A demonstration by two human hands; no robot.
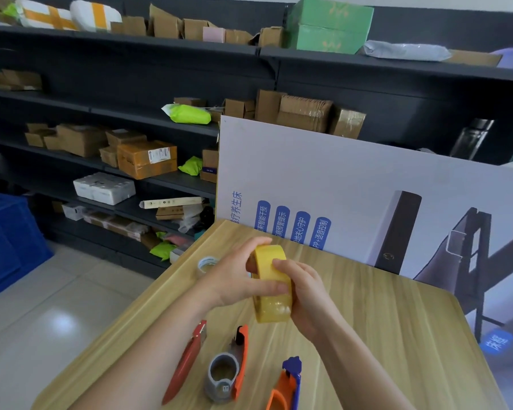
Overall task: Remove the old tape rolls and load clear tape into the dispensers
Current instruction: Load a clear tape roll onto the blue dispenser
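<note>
The old yellow tape roll [271,287] is, I judge, what I am getting rid of. The clear tape roll [207,264] lies on the worktop [367,321] near its far left edge, just beyond my left grip [237,276]. It would be best to set the yellow one down well apart from it so the two never mix, then bring the clear roll to the orange dispenser [233,368], whose grey hub looks bare. My left grip is curled round the yellow roll, with the fingers over its top rim and the thumb laid across its face. The roll stands on edge in the air above the worktop, in no dispenser. My right grip [305,294] clasps its other side, with the forefinger pressing on the outer band.
</note>
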